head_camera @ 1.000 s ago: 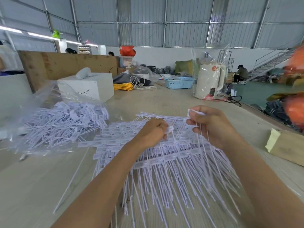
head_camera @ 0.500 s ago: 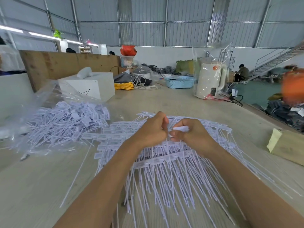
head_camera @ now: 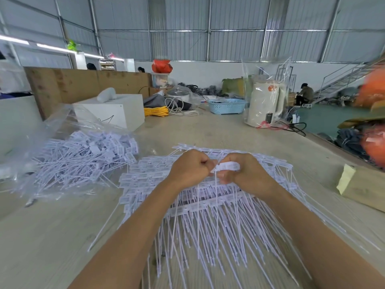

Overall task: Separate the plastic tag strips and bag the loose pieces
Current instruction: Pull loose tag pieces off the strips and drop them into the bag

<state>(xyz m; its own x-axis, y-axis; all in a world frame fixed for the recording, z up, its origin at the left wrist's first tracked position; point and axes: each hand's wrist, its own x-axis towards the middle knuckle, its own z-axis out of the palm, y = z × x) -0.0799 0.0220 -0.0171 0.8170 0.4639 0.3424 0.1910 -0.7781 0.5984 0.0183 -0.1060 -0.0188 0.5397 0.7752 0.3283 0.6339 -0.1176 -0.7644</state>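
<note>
A wide heap of joined white plastic tag strips (head_camera: 208, 207) lies on the table in front of me, long tails pointing toward me. My left hand (head_camera: 188, 166) is curled into a fist above the heap and pinches the strip at its thumb side. Close beside it, my right hand (head_camera: 248, 174) holds a small bunch of separated tags (head_camera: 227, 166), their heads sticking out between thumb and fingers and their tails hanging down. A clear plastic bag (head_camera: 62, 130) at the left holds a pile of loose tags (head_camera: 87, 153).
A white box (head_camera: 116, 113) stands behind the bag. Further back are yellow cable (head_camera: 156, 111), a blue basket (head_camera: 226, 106) and a bagged white kettle (head_camera: 265, 105). A wooden block with yellow tape (head_camera: 362, 186) lies at the right. The table's edge runs along the right.
My right hand came down from the raised, pulled-away position and met the left hand over the heap. It now sits against the left hand with the tag bunch between them.
</note>
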